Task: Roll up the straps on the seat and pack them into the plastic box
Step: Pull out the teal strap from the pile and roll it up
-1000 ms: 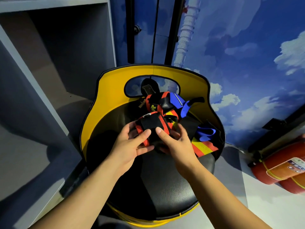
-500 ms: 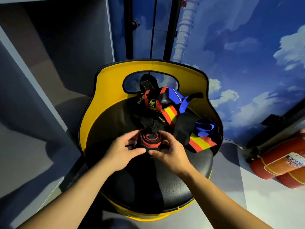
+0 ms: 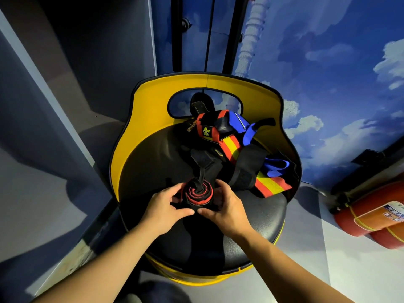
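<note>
Rolling is the step in hand: left hand point(image 3: 162, 206) and right hand point(image 3: 227, 207) both grip the roll point(image 3: 198, 194) at the seat's point(image 3: 258, 215) centre, its tail running to 12 o'clock, so I'd wind that in next
</note>
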